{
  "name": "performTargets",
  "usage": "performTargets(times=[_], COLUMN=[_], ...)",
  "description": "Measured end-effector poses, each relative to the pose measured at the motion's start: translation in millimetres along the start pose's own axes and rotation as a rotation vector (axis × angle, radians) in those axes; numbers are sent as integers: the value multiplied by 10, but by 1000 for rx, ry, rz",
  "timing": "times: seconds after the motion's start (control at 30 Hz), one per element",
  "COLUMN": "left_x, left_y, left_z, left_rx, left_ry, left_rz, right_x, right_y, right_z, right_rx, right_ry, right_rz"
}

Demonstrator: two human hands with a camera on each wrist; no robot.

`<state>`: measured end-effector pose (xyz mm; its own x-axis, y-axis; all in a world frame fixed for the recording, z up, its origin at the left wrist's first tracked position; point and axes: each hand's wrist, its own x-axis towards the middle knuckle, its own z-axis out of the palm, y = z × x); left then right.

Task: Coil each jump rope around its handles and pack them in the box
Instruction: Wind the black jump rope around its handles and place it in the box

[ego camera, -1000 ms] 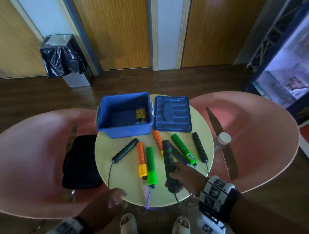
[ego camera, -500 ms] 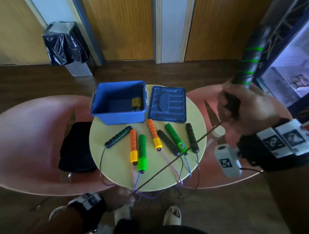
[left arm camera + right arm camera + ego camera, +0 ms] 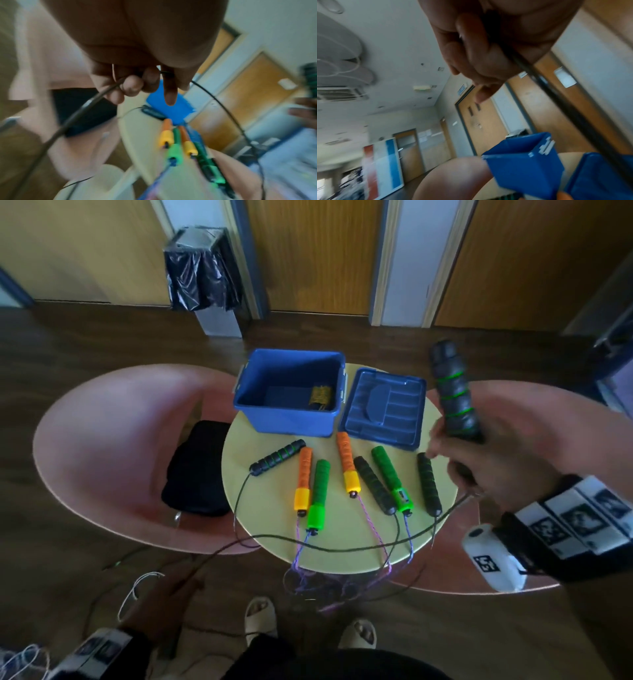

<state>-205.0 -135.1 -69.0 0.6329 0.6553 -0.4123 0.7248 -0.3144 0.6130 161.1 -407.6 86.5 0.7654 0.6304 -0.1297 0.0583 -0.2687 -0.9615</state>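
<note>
My right hand (image 3: pixel 479 467) grips a black jump rope handle with green rings (image 3: pixel 454 395), held upright above the right side of the round yellow table (image 3: pixel 274 481). Its black cord (image 3: pixel 342 547) sags across the table's front edge down to my left hand (image 3: pixel 171 594), whose fingers (image 3: pixel 132 85) curl round it below the table. Several more handles lie in a row on the table: black-and-green (image 3: pixel 277 457), orange (image 3: pixel 303 477), green (image 3: pixel 318 494), orange (image 3: pixel 346 462), black (image 3: pixel 375 486), green (image 3: pixel 392 479), black (image 3: pixel 429 484). The open blue box (image 3: pixel 291 419) stands at the back, with a yellowish coil inside.
The blue lid (image 3: pixel 383 405) lies right of the box. Pink chairs (image 3: pixel 113 446) flank the table; a black bag (image 3: pixel 195 470) rests on the left one. Purple and black cords (image 3: pixel 329 580) hang tangled off the table's front, above my feet. A bin (image 3: pixel 202 268) stands by the wall.
My right hand has come down and nearer the table with the handle. The cord, taut half a second ago, now sags. My left hand has shifted left while holding the cord.
</note>
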Motion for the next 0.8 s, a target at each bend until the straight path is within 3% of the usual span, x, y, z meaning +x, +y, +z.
performTargets(times=[0.1, 0.27, 0.33, 0.37, 0.47, 0.57, 0.7, 0.8], left_x=[1, 206, 290, 329, 507, 643, 874, 977], left_y=[558, 1271, 1481, 1518, 1373, 1005, 344, -121], left_z=[-2, 89, 61, 10, 3, 5, -19, -43], left_rx=[47, 119, 52, 89, 104, 22, 115, 372], left_ry=[-104, -83, -72, -135, -127, -283, -393, -539], left_rz=[262, 491, 554, 569, 483, 380, 199, 140], right_x=[-44, -147, -161, -163, -154, -173, -240, -342], right_y=[-16, 53, 94, 100, 78, -52, -239, -288], right_z=[402, 1168, 1333, 1378, 1312, 1096, 822, 716], right_rx=[-143, -221, -230, -227, -237, -67, 350, 573], right_ry=[-263, -779, -865, -874, -782, -589, -120, 203], right_rz=[56, 225, 281, 307, 310, 273, 100, 1])
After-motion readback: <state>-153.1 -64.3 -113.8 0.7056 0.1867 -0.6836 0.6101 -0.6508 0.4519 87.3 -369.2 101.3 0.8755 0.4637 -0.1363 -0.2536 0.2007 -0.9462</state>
